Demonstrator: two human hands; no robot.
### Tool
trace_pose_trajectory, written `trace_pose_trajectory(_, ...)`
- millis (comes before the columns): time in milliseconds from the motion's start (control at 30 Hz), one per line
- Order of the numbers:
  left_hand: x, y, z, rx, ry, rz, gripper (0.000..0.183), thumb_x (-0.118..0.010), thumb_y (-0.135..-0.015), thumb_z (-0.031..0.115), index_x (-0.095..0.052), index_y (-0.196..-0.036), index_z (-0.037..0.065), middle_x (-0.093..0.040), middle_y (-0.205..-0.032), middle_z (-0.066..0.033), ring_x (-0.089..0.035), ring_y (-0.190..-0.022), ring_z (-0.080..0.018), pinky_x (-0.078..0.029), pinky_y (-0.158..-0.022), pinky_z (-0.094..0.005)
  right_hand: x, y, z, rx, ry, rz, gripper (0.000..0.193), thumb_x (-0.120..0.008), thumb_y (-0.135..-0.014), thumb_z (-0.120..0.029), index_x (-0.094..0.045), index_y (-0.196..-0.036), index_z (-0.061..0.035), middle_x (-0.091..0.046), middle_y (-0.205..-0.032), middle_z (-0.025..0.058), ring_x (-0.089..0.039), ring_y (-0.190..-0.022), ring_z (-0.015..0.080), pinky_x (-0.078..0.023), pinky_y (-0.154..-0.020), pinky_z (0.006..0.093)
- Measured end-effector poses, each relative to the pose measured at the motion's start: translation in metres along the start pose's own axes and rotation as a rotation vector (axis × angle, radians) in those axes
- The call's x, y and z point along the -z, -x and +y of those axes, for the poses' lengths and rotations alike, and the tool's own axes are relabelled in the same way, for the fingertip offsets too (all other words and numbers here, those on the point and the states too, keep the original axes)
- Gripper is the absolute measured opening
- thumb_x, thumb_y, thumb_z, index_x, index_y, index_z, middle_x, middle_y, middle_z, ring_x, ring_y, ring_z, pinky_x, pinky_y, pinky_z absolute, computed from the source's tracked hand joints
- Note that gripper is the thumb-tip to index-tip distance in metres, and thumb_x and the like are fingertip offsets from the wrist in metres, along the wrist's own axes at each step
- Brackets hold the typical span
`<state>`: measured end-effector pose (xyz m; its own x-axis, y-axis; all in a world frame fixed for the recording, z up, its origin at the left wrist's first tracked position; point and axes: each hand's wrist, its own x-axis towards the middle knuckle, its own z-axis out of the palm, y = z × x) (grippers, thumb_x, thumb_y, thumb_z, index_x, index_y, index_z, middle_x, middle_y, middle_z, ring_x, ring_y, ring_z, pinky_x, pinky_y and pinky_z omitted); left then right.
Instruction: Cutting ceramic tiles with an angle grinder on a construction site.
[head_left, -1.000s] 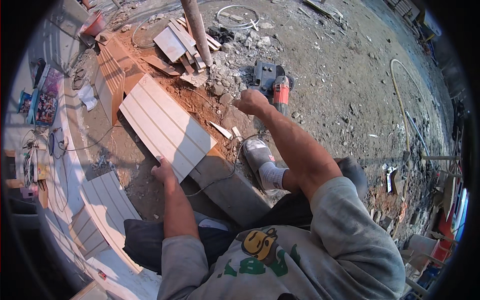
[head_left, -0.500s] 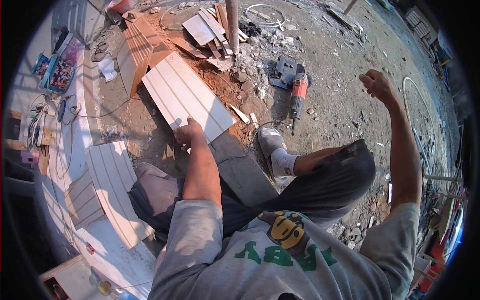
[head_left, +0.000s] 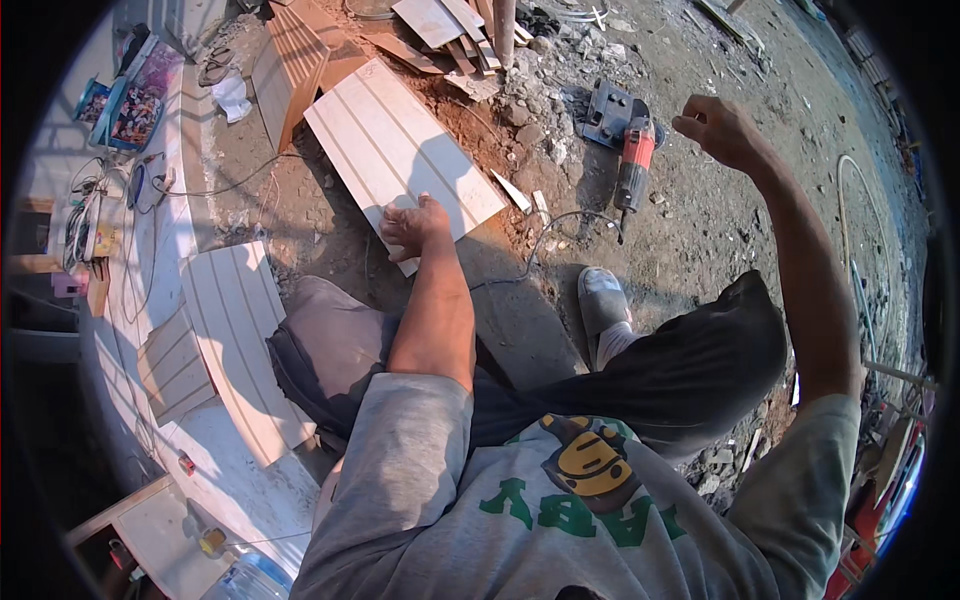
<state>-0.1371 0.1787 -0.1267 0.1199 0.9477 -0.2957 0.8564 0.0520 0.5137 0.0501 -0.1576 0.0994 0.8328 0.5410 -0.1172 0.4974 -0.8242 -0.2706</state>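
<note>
A cream tile with brown stripes (head_left: 385,125) lies slanted on the ground ahead of me. At its near left edge is my left hand (head_left: 415,226), closed on the tile with curled fingers; part of the grip is hidden. My right hand (head_left: 718,130) is raised to the right, apart from everything, its fingers loosely curled and nothing visible in them. To its left, a red and black angle grinder (head_left: 634,170) rests on the ground with its cord trailing toward me. A dark grey block-like thing (head_left: 605,112) sits against the grinder's head.
More striped tiles (head_left: 235,330) lean by my left knee. Brown boards (head_left: 290,75) and broken offcuts (head_left: 440,25) are stacked beyond the tile. Rubble (head_left: 545,115) and pale shards (head_left: 511,190) litter the ground. At the far left stands a blue basket (head_left: 130,120) of small items.
The view has shifted. My right hand has moved left, toward the grinder. My right foot has drawn back and to the right. My left hand stays at the tile's edge, its fingers turned differently.
</note>
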Motion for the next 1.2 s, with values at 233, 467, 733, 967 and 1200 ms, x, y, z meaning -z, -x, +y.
trace_pose_trajectory(233, -0.001, -0.114, -0.104, -0.022, 0.325, 0.023, 0.067, -0.066, -0.084, 0.052, -0.056, -0.121, -0.003, -0.063, -0.115, -0.0178, -0.061, -0.104, -0.033, -0.047, -0.091, -0.0431, -0.114, -0.064, -0.062, 0.09, 0.202, -0.526, 0.043, -0.063, -0.088, -0.04, -0.065, -0.105, -0.0006, -0.067, -0.107, 0.0195, -0.064, -0.103, 0.0338, -0.05, -0.088, 0.0434)
trace_pose_trajectory(467, -0.01, -0.122, -0.064, -0.117, 0.707, -0.26, 0.05, -0.069, -0.088, 0.04, -0.061, -0.109, -0.005, -0.066, -0.099, -0.0095, -0.062, -0.089, -0.0178, -0.05, -0.078, -0.0329, -0.263, -0.102, -0.138, -0.167, -0.57, -0.292, 0.055, -0.063, -0.085, -0.05, -0.062, -0.103, 0.0019, -0.067, -0.096, 0.0223, -0.065, -0.092, 0.0338, -0.048, -0.083, 0.0438)
trace_pose_trajectory(733, -0.013, -0.144, -0.075, -0.093, 0.859, -0.185, 0.054, -0.075, -0.084, 0.04, -0.06, -0.109, -0.005, -0.066, -0.101, -0.0099, -0.063, -0.086, -0.0192, -0.051, -0.078, -0.0334, -0.314, -0.096, -0.167, -0.152, -0.878, -0.255, 0.044, -0.064, -0.087, -0.041, -0.067, -0.097, 0.0016, -0.067, -0.084, 0.0139, -0.064, -0.083, 0.0223, -0.05, -0.075, 0.0355)
trace_pose_trajectory(967, -0.035, -0.131, -0.062, -0.203, 0.398, 0.084, 0.068, -0.074, -0.079, 0.051, -0.061, -0.107, -0.009, -0.065, -0.1, -0.0208, -0.062, -0.089, -0.0286, -0.05, -0.08, -0.04, -0.36, -0.095, -0.131, -0.25, -1.154, -0.227, 0.047, -0.06, -0.088, -0.037, -0.062, -0.114, 0.0018, -0.069, -0.102, 0.0208, -0.066, -0.094, 0.0291, -0.05, -0.085, 0.037)
trace_pose_trajectory(1200, -0.024, -0.117, -0.05, -0.173, 0.569, -0.199, 0.056, -0.072, -0.084, 0.042, -0.06, -0.106, -0.008, -0.064, -0.102, -0.0172, -0.062, -0.088, -0.0238, -0.051, -0.077, -0.0362, -0.331, -0.095, -0.128, -0.312, -1.121, -0.36, 0.04, -0.062, -0.091, -0.032, -0.062, -0.11, 0.0028, -0.066, -0.088, 0.0081, -0.06, -0.073, 0.0147, -0.049, -0.066, 0.0309)
